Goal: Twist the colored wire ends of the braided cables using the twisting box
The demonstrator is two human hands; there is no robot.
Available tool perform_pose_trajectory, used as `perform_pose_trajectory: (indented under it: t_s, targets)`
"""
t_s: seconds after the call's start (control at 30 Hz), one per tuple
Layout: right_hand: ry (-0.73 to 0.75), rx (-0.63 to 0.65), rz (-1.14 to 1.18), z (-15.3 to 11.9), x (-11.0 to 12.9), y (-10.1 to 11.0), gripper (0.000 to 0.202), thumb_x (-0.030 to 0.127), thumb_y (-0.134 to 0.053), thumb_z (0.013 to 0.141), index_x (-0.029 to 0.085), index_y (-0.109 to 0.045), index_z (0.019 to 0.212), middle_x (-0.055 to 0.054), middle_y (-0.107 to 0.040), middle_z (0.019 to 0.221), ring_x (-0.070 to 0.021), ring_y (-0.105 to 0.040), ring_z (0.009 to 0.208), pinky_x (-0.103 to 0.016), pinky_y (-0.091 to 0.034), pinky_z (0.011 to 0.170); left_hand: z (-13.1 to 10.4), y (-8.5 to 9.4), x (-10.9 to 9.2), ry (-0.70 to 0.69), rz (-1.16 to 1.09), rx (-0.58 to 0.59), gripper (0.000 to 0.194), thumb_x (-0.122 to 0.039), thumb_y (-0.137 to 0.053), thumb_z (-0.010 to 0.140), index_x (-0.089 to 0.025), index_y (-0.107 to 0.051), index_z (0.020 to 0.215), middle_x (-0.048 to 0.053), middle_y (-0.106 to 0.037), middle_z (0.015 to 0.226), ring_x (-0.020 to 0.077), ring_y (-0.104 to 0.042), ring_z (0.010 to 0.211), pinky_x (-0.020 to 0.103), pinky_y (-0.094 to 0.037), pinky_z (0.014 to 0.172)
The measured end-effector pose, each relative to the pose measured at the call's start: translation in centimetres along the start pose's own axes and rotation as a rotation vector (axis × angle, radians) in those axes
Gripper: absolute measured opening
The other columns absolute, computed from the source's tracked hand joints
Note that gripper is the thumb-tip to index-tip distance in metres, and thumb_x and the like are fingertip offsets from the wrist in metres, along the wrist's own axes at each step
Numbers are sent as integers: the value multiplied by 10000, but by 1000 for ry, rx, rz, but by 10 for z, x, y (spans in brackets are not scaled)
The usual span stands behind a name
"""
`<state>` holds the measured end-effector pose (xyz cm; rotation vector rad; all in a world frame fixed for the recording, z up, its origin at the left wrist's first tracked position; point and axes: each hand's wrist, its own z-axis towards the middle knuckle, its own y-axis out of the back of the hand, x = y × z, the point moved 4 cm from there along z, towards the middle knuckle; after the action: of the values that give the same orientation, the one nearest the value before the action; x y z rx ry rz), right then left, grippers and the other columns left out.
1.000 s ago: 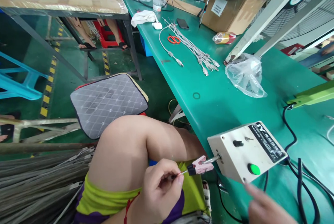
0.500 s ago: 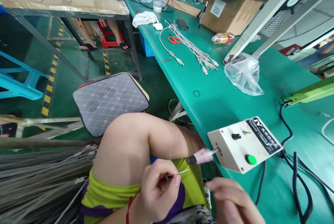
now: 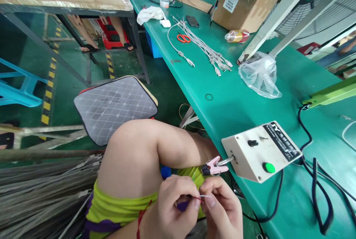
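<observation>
- Pinching thin wires (image 3: 205,196), left hand (image 3: 176,205) and right hand (image 3: 224,209) nearly together, beside box (image 3: 244,159); ends loose, look unfinished.
- Clip (image 3: 213,167) on box's shaft grips no visible wire.
- Plugged cables (image 3: 200,44) lie beyond box; wire-end completion unclear.

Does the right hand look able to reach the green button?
Probably yes: nothing covers the green button, and the right hand is nearby, though its fingers are busy at thin wires.
</observation>
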<state>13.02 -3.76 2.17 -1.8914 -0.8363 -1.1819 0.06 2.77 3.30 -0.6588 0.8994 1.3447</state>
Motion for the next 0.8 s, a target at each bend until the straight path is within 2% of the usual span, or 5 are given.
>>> perform_pose_trajectory:
  t_s: [0.23,0.43,0.57,0.7,0.8]
  targets:
    - [99,80,-22,9,-11,18,170,414,-907,1002,258,-849,968,-33,-751,834,-181,-680,723,-256,-562,669,8,-1,1,-40,-15,163,151,-268,-506,1211,-246,-608,1102,2,-755,791,137,-695,622,233,-514,618]
    - [22,97,7,9,-4,8,270,461,-960,940,235,-831,864,-10,-695,725,-138,-574,598,-215,-479,560,8,-4,-2,-161,-149,211,230,-366,-456,1231,-265,-611,1095,-18,-702,665,153,-660,516,291,-504,593]
    - [42,-56,-85,6,-5,10,365,535,-953,939,225,-788,839,4,-664,725,-147,-562,634,-237,-480,605,9,-4,-2,-123,-138,157,183,-316,-541,1194,-259,-612,1036,-19,-745,655,143,-693,505,271,-514,576]
    - [122,-31,-128,15,-9,18,393,557,-815,1050,208,-787,871,23,-554,640,-145,-458,569,-247,-418,533,12,-1,-4,-89,-68,104,119,-188,-659,1076,-246,-623,978,-34,-726,622,120,-665,473,221,-522,535]
    - [62,-39,18,27,-7,17,361,578,-813,1048,219,-851,1031,-6,-633,750,-146,-513,635,-228,-466,577,12,2,-3,-88,-36,76,135,-121,-669,1007,-241,-621,967,-31,-723,629,108,-612,445,213,-491,493]
